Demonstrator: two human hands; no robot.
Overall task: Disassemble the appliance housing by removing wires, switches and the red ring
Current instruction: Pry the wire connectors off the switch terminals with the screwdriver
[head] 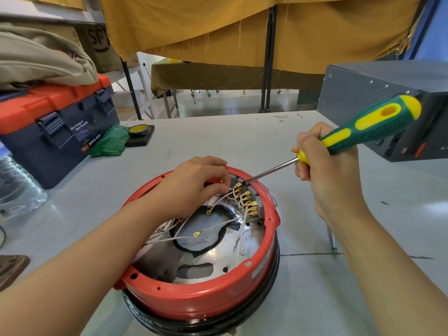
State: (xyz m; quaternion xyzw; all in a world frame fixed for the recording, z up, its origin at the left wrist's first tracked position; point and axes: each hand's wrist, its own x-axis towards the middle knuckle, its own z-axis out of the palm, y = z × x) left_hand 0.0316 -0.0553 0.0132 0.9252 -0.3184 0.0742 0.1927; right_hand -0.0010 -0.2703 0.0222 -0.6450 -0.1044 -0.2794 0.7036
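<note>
Your right hand (320, 166) grips the flathead screwdriver (358, 132) low on its handle, blade wedged at the brass spade terminals (246, 198) to lever one off. Just left of that tip, your left hand (196, 183) pinches the white wires (225, 196), steadying them. The red ring (201, 294) sits beneath on the grey table (339, 287); a toolbox (55, 132) stands far left.

appliance housing (201, 287): round, inverted, open side up on the surface. red ring (194, 297) seated around its upper rim, above a black band. white wires (218, 225) with brass terminals run to the switches (247, 201) at the far inner wall.
</note>
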